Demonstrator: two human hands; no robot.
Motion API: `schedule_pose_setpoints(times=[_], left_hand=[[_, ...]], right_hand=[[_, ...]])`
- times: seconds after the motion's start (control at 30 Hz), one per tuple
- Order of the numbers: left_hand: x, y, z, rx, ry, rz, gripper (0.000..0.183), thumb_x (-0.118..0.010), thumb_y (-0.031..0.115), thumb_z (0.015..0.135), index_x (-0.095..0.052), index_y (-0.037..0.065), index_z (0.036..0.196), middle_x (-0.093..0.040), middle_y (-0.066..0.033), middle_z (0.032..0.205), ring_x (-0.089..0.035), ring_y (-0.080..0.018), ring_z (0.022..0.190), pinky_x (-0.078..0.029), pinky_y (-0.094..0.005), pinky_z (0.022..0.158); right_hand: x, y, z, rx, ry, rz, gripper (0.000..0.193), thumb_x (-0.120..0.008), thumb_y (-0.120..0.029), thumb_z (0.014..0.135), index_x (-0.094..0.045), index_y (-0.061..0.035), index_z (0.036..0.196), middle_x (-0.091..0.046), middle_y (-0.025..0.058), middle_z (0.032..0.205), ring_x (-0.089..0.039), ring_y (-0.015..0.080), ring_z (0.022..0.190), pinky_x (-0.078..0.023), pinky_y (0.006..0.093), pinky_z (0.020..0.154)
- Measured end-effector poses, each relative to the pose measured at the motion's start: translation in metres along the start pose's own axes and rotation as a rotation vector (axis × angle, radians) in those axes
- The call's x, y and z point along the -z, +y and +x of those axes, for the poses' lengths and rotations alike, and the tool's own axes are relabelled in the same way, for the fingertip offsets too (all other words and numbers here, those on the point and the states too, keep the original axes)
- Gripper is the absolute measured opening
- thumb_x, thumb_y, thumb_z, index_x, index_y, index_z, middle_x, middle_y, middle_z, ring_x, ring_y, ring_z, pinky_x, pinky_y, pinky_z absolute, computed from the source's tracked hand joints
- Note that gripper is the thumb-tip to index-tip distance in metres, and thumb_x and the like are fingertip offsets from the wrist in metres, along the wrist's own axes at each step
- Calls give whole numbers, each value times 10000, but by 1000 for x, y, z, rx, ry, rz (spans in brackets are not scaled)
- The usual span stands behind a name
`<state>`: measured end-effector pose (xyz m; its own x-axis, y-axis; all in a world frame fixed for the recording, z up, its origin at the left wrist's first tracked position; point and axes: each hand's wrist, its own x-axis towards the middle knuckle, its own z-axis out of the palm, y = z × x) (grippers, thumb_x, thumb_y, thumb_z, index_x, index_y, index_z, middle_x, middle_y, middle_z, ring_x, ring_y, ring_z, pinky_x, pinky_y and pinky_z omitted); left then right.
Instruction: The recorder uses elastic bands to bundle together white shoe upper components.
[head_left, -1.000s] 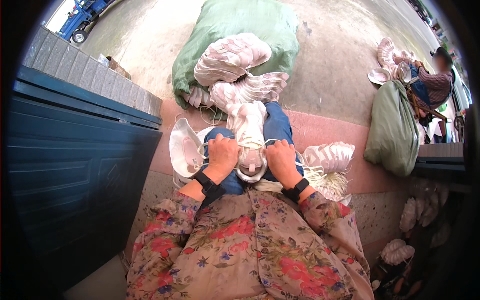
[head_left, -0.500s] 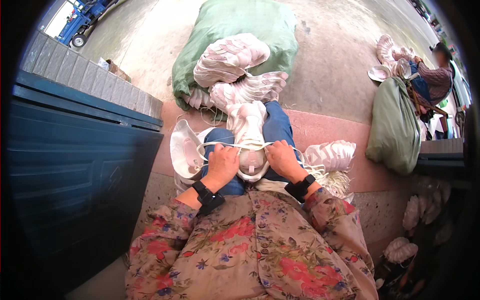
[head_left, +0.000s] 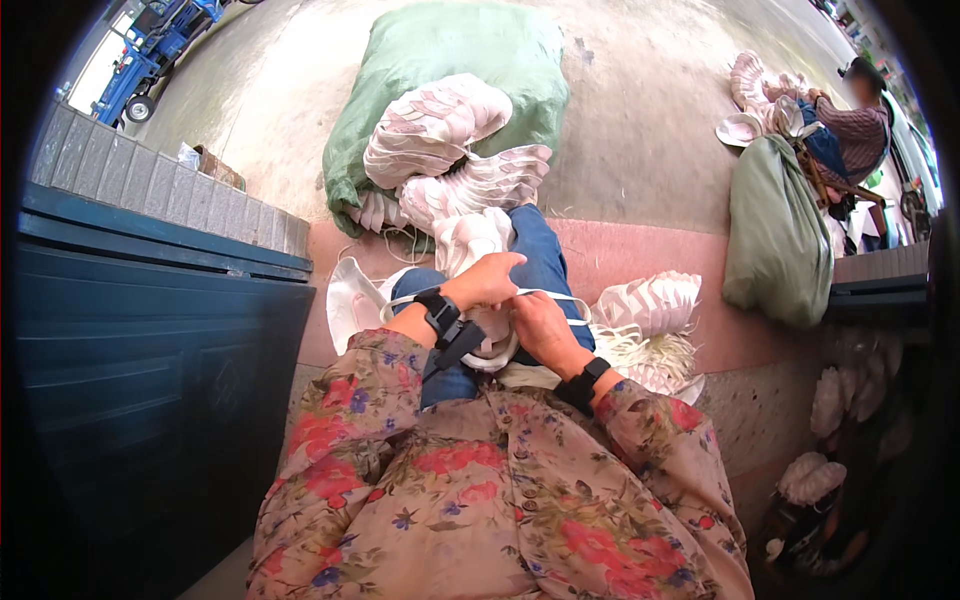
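Single head-worn fisheye view, looking steeply down and forward from above the wearer's floral-print shirt [head_left: 460, 490], which fills the close foreground; the field extends past the far edge of the pink floor strip [head_left: 640, 250] to the concrete ground [head_left: 640, 150].

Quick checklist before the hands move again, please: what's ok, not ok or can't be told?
1. Shoe upper supported between the legs: ok.
2. Right hand on the white lace: ok, fingertips appear pinched at it.
3. Left hand gripping lace: cannot tell, its fingers point across the upper and hide any grip.
4. Clear view of the upper's middle: not ok, both hands cover it.
5. Stack of uppers clear of the right hand: ok, it lies apart, beyond the right leg.
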<state>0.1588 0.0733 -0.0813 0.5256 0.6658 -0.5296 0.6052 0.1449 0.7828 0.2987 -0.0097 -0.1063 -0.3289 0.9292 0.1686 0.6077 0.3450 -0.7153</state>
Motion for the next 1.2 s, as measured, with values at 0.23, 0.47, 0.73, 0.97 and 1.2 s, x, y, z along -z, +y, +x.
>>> schedule_pose_setpoints(times=[0.23,0.47,0.73,0.97,1.2], left_hand=[[24,8,-27,127,110,-581,605,-608,48,743,-328,-53,1270,-531,-30,622,-468,-70,423,-348,-191,358],[14,0,-6,32,82,-541,681,-640,56,678,-318,-83,1261,-558,-82,625,-484,-104,408,-386,-234,354],[6,-8,-21,-258,411,327,309,-492,45,738,-536,29,1043,-600,-194,804,-577,-355,763,-449,-418,677],[16,-57,-68,-190,397,379,225,-523,52,745,-529,55,969,-595,-177,818,-572,-349,770,-452,-407,655],[10,-59,-80,-181,429,602,147,-529,117,763,-544,53,894,-589,-153,797,-569,-340,758,-449,-423,637]], right_hand=[[14,-18,25,414,-276,-677,123,-532,-154,668,-566,-79,758,-506,52,820,-462,200,811,-349,310,689],[101,-84,65,281,211,313,45,-477,10,814,-501,-29,810,-532,87,755,-525,215,684,-426,290,633],[208,-130,72,285,728,808,177,-393,-164,931,-469,-19,865,-408,6,571,-404,85,475,-356,197,424],[103,-63,56,-472,-34,734,156,-447,-229,910,-475,-95,834,-433,-40,609,-402,41,454,-350,180,382],[-21,-44,19,-697,-401,694,187,-417,-141,871,-552,-15,902,-544,27,612,-496,94,420,-381,218,366]])
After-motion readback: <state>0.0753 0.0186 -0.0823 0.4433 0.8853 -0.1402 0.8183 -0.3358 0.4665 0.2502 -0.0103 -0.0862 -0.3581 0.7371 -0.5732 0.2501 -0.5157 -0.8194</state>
